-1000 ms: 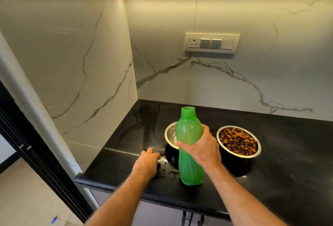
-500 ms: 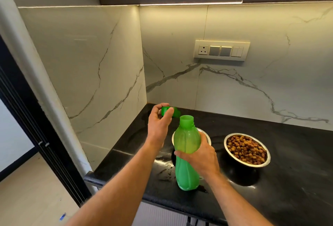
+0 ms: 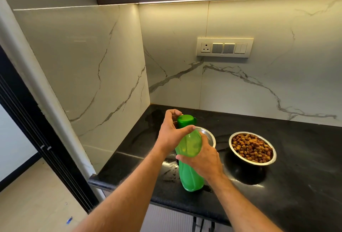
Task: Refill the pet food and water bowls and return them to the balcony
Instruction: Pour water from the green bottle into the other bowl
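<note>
A green plastic bottle point(image 3: 190, 170) stands upright on the black countertop point(image 3: 296, 185). My right hand point(image 3: 203, 157) grips its middle. My left hand point(image 3: 171, 131) holds the green cap point(image 3: 186, 119) on the bottle's neck, thumb and fingers curled round it. Just behind the bottle sits a steel bowl point(image 3: 209, 135), mostly hidden, so its contents cannot be made out. To the right stands a second steel bowl point(image 3: 252, 148) filled with brown kibble.
White marble walls close the corner behind and to the left. A socket and switch panel point(image 3: 224, 47) is on the back wall. Dark cabinets hang overhead. A dark door frame point(image 3: 37, 139) and the floor lie left of the counter's edge.
My left hand picked the cap up from the counter, lifted it, and now holds it on the bottle's neck. My right hand stayed on the bottle.
</note>
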